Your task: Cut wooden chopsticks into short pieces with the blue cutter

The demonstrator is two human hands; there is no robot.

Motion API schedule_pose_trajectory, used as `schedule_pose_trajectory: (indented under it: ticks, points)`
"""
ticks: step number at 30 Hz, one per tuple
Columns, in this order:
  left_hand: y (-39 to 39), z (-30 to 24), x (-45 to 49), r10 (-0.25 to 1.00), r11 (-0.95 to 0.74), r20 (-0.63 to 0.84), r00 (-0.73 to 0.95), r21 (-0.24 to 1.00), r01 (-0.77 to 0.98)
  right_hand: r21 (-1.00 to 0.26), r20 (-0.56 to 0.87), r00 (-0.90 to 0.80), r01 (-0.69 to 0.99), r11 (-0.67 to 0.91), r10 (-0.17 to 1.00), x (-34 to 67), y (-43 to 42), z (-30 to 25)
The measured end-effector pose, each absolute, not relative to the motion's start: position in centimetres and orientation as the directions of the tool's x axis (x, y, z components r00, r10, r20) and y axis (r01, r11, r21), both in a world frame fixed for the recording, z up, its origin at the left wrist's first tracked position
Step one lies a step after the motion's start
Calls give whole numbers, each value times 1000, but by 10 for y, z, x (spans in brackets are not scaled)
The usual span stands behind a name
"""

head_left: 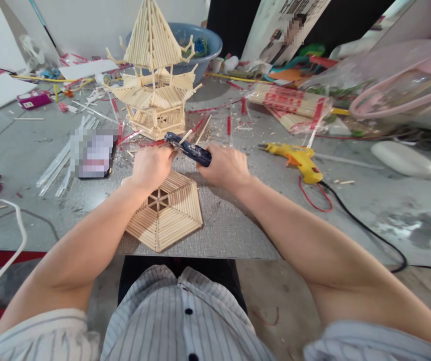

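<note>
My right hand point(225, 165) is closed around a worn dark blue hand tool point(189, 150), whose exact kind I cannot make out. My left hand point(153, 163) is closed at the tool's other end, its fingertips partly hidden; what they pinch does not show clearly. A short pale wooden stick point(186, 136) juts up beside the tool. Beneath my hands lies a flat hexagonal panel of wooden sticks point(174, 215) with a spoked opening, partly covered by my left forearm. Just beyond stands a tiered stick pagoda model point(153, 95) with a pointed roof.
A phone point(94, 153) and clear glue sticks point(63, 155) lie on the left. To the right are a yellow glue gun point(298, 159) with a black cord, a white oval object point(402, 158) and bagged sticks point(286, 100). Behind the model sits a blue basin point(211, 47).
</note>
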State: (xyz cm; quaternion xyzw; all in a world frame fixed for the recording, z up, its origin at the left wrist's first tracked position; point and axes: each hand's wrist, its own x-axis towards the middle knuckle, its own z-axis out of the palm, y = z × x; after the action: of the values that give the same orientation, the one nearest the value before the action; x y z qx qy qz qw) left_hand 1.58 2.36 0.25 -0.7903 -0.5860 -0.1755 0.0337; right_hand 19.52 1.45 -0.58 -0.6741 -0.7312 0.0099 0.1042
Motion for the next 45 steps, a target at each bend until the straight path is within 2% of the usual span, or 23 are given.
schedule_pose_trajectory:
  ticks: [13, 20, 30, 39, 45]
  points:
    - [23, 1, 17, 906, -316, 326, 269, 101, 943, -174, 133, -105, 976, 127, 986, 197, 21, -3]
    - [21, 4, 20, 926, -293, 282, 253, 109, 950, -170, 126, -120, 975, 140, 985, 199, 22, -3]
    - [22, 2, 18, 914, -314, 308, 264, 126, 941, -170, 107, -82, 980, 99, 991, 198, 23, -5]
    - [25, 3, 12, 913, -317, 328, 242, 198, 928, -152, 135, 14, 988, 7, 991, 204, 25, -7]
    - [31, 5, 8, 926, -312, 327, 190, 379, 871, -178, 147, 8, 984, 18, 989, 210, 32, -16]
